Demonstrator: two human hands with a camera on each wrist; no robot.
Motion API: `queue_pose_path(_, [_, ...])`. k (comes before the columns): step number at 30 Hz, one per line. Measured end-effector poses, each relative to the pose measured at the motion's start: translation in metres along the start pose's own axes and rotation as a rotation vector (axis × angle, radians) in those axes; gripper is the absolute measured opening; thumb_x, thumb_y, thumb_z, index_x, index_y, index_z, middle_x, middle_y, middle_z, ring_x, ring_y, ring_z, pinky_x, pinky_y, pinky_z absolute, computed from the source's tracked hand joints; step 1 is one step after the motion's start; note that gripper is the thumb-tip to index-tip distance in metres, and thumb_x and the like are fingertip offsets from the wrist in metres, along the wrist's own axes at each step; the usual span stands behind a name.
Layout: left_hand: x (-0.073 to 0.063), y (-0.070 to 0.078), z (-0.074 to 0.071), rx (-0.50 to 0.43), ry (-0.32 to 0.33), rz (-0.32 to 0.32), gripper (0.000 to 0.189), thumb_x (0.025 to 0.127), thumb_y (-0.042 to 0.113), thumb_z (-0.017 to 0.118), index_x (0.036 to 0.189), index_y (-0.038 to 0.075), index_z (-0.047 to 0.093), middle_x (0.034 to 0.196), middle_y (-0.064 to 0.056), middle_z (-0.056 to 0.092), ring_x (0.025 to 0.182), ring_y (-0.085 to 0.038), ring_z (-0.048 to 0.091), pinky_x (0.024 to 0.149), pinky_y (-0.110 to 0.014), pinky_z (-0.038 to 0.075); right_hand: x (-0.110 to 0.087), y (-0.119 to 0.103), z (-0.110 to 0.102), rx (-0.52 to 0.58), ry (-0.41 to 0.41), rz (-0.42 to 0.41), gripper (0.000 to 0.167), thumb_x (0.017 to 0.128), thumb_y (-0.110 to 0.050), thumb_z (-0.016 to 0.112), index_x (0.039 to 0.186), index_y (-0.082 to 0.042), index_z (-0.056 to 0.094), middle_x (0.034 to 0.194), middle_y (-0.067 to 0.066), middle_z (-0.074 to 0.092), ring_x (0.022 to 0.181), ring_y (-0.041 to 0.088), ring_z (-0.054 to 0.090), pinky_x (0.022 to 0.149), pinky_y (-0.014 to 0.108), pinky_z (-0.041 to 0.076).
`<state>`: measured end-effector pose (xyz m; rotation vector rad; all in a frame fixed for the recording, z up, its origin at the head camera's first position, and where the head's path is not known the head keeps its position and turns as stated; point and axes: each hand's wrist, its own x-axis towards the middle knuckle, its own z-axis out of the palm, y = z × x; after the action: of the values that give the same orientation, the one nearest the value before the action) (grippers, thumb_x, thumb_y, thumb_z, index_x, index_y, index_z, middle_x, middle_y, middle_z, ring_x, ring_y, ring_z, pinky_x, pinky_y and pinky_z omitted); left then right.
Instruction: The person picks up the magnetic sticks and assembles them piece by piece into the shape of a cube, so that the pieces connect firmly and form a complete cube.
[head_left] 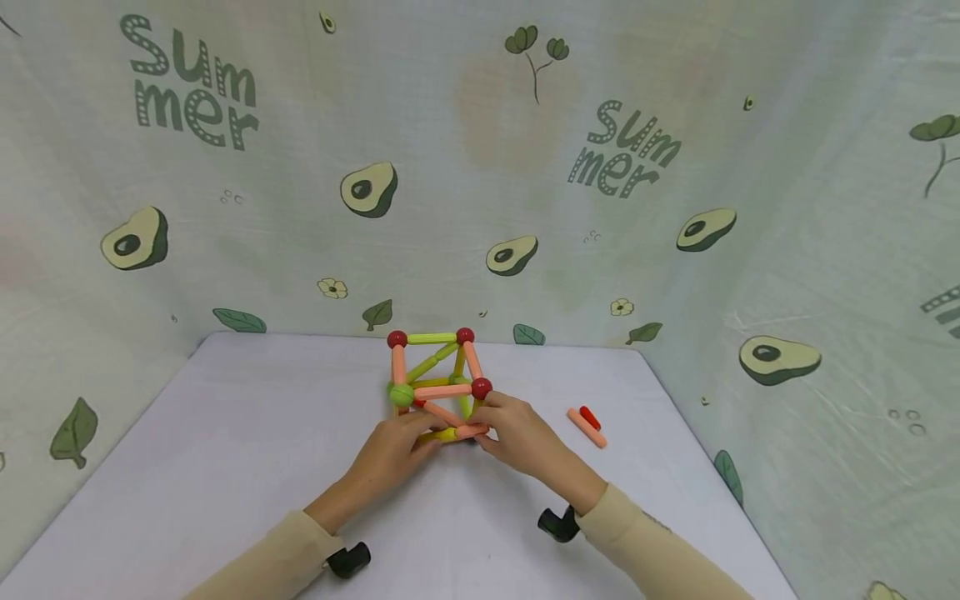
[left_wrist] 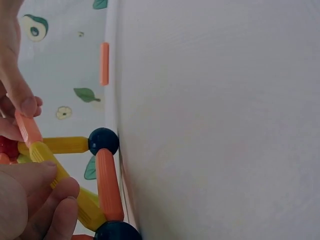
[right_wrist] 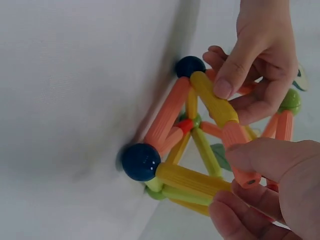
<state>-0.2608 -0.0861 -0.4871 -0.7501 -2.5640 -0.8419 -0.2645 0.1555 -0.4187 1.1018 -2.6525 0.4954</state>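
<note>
A cube-like frame of magnetic sticks and balls stands on the table, with red balls (head_left: 482,387) and a green ball (head_left: 402,395) on top. Dark blue balls (right_wrist: 141,162) sit at its lower near corners, a salmon stick (right_wrist: 168,111) between them. My left hand (head_left: 390,450) pinches a yellow stick (right_wrist: 212,97) whose far end meets one blue ball. Between the thumb and fingers of my right hand (head_left: 521,433) is a short salmon stick (right_wrist: 236,134), end to end with that yellow stick. Another yellow stick (right_wrist: 192,181) rises from the other blue ball beside my right fingers.
Right of the frame, a loose salmon stick (head_left: 587,427) and a short red stick (head_left: 590,417) lie on the white table (head_left: 247,433). A printed cloth (head_left: 435,108) hangs behind and along both sides.
</note>
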Motion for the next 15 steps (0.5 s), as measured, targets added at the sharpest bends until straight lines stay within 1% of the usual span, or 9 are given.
queue_pose_path(4, [-0.0003, 0.0001, 0.0003, 0.003, 0.010, 0.005, 0.036, 0.088, 0.016, 0.089, 0.121, 0.020, 0.078, 0.112, 0.012, 0.077, 0.089, -0.008, 0.061, 0.079, -0.028, 0.057, 0.0018, -0.0031, 0.0002, -0.021, -0.007, 0.011, 0.019, 0.088, -0.008, 0.088, 0.105, -0.011, 0.082, 0.101, 0.001, 0.070, 0.088, 0.014, 0.066, 0.079, 0.024, 0.060])
queue_pose_path(8, [0.0012, 0.0013, 0.0024, 0.001, 0.030, 0.014, 0.036, 0.087, 0.016, 0.090, 0.121, 0.022, 0.078, 0.108, 0.012, 0.077, 0.083, -0.008, 0.060, 0.074, -0.026, 0.055, 0.0021, -0.0036, 0.0001, 0.001, -0.001, 0.008, 0.019, 0.088, -0.010, 0.089, 0.106, -0.010, 0.082, 0.100, 0.001, 0.070, 0.088, 0.016, 0.067, 0.080, 0.023, 0.060])
queue_pose_path(12, [0.0051, 0.0056, 0.0066, 0.033, 0.050, 0.056, 0.033, 0.088, 0.020, 0.089, 0.119, 0.023, 0.078, 0.109, 0.009, 0.077, 0.087, -0.007, 0.064, 0.077, -0.027, 0.057, 0.0014, -0.0028, 0.0009, 0.015, 0.031, -0.008, 0.020, 0.087, -0.010, 0.090, 0.105, -0.010, 0.082, 0.099, 0.001, 0.070, 0.086, 0.015, 0.066, 0.079, 0.022, 0.059])
queue_pose_path(15, [0.0074, 0.0092, 0.0092, 0.036, 0.074, 0.067, 0.030, 0.088, 0.022, 0.089, 0.116, 0.022, 0.079, 0.107, 0.007, 0.078, 0.090, -0.007, 0.066, 0.080, -0.029, 0.058, 0.0002, -0.0013, 0.0021, 0.037, 0.079, -0.037, 0.021, 0.085, -0.008, 0.091, 0.103, -0.009, 0.081, 0.098, 0.002, 0.071, 0.085, 0.017, 0.066, 0.078, 0.023, 0.059])
